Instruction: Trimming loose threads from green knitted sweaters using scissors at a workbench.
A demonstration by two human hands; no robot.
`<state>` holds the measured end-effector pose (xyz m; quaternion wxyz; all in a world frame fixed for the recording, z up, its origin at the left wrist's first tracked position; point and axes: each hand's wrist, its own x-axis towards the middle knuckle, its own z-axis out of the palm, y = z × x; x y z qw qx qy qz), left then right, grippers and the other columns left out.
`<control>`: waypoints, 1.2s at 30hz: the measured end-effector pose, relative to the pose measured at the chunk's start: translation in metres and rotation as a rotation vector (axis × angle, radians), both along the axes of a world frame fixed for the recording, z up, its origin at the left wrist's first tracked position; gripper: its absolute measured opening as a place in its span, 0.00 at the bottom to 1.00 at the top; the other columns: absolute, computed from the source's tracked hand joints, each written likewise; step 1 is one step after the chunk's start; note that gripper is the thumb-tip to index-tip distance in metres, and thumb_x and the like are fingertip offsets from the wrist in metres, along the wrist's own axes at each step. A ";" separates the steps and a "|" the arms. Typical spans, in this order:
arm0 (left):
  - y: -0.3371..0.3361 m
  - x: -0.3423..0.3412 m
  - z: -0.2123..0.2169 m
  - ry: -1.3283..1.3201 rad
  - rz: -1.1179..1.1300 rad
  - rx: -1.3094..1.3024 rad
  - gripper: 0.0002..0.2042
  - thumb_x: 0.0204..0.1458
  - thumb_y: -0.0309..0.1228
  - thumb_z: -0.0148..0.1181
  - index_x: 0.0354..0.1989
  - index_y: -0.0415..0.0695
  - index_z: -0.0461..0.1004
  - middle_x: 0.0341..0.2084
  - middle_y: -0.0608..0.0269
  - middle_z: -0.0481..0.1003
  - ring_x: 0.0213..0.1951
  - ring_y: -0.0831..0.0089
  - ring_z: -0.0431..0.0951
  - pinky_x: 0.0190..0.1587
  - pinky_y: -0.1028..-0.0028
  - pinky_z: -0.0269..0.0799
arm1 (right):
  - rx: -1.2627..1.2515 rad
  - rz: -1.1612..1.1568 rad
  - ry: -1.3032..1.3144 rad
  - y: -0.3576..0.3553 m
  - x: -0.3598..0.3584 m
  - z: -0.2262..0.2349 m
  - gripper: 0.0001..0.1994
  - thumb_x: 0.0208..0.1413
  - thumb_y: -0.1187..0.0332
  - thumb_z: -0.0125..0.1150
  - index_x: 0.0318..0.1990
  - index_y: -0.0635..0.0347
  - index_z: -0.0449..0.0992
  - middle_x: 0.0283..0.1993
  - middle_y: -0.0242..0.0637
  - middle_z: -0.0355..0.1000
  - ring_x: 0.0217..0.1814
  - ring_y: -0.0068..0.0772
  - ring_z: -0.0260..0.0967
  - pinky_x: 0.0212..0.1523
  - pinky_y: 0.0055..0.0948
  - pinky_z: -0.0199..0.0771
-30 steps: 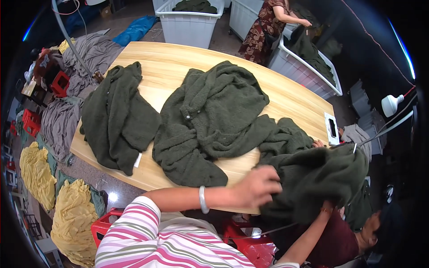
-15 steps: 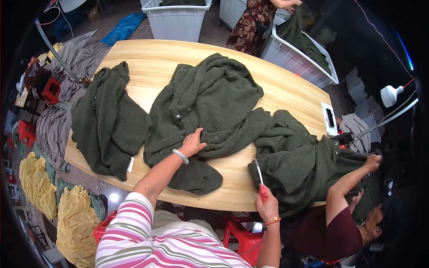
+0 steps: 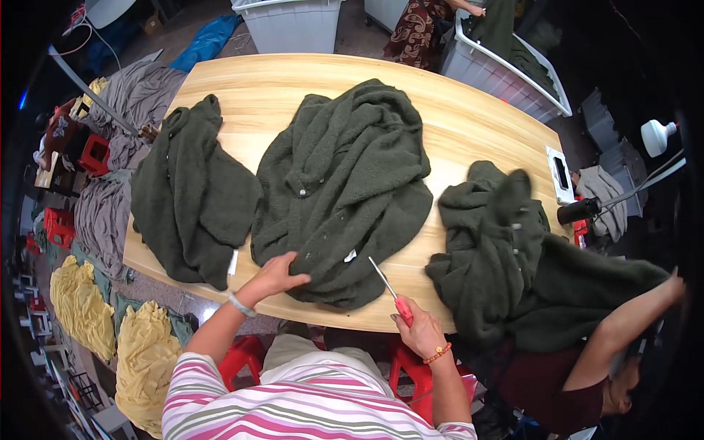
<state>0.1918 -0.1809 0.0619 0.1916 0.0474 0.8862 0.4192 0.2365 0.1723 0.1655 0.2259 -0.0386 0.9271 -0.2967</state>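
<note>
A dark green fleece garment point(image 3: 192, 194) lies crumpled on the left part of the wooden desk point(image 3: 469, 125). Another green garment point(image 3: 513, 257) hangs over the desk's right edge, where a second person's arm point(image 3: 623, 323) reaches toward it. A small white tray point(image 3: 561, 174) sits at the right end. Beyond the desk stand a white bin point(image 3: 290, 26) and a white crate point(image 3: 506, 70) holding green cloth. On the floor to the left lie grey cloth point(image 3: 139, 95), yellow cloth point(image 3: 143, 352), a blue sheet point(image 3: 209, 40) and red stools point(image 3: 94, 154).
</note>
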 end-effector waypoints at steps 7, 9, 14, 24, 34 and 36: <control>0.022 -0.021 -0.027 -0.076 0.289 0.394 0.13 0.48 0.31 0.64 0.38 0.33 0.78 0.30 0.58 0.80 0.33 0.79 0.77 0.37 0.75 0.72 | 0.032 0.103 -0.042 -0.034 0.007 -0.005 0.20 0.56 0.61 0.57 0.57 0.50 0.68 0.35 0.54 0.76 0.38 0.58 0.74 0.42 0.51 0.72; 0.024 -0.015 -0.029 -0.123 0.317 0.475 0.11 0.50 0.28 0.63 0.37 0.32 0.78 0.29 0.63 0.81 0.32 0.83 0.75 0.36 0.77 0.72 | 0.051 0.158 -0.069 -0.055 0.005 0.004 0.19 0.57 0.60 0.57 0.56 0.51 0.69 0.32 0.53 0.76 0.36 0.57 0.75 0.40 0.51 0.73; 0.025 0.000 -0.033 -0.239 0.438 0.626 0.08 0.52 0.26 0.63 0.35 0.33 0.79 0.28 0.70 0.79 0.30 0.85 0.73 0.34 0.80 0.70 | 0.028 0.214 -0.096 -0.072 -0.001 0.002 0.17 0.57 0.59 0.57 0.52 0.51 0.70 0.28 0.52 0.75 0.34 0.56 0.75 0.39 0.49 0.74; 0.015 0.002 -0.029 -0.238 0.339 0.516 0.07 0.52 0.25 0.62 0.35 0.33 0.80 0.26 0.73 0.77 0.30 0.86 0.71 0.33 0.80 0.69 | -0.024 0.337 -0.131 -0.074 -0.001 -0.015 0.18 0.57 0.56 0.57 0.51 0.53 0.72 0.30 0.53 0.76 0.35 0.57 0.75 0.40 0.50 0.73; -0.004 -0.003 -0.021 -0.317 0.245 0.461 0.12 0.52 0.25 0.61 0.44 0.32 0.76 0.34 0.68 0.78 0.36 0.83 0.73 0.41 0.79 0.70 | -0.007 0.238 -0.124 -0.073 -0.011 -0.014 0.14 0.57 0.59 0.56 0.44 0.57 0.71 0.28 0.53 0.75 0.34 0.58 0.74 0.37 0.51 0.72; -0.005 -0.014 -0.019 -0.304 0.243 0.415 0.14 0.53 0.26 0.62 0.46 0.32 0.75 0.38 0.66 0.77 0.39 0.81 0.73 0.44 0.78 0.70 | 0.018 0.165 -0.119 -0.066 -0.013 -0.019 0.13 0.57 0.60 0.56 0.44 0.57 0.70 0.28 0.53 0.75 0.34 0.58 0.74 0.36 0.52 0.72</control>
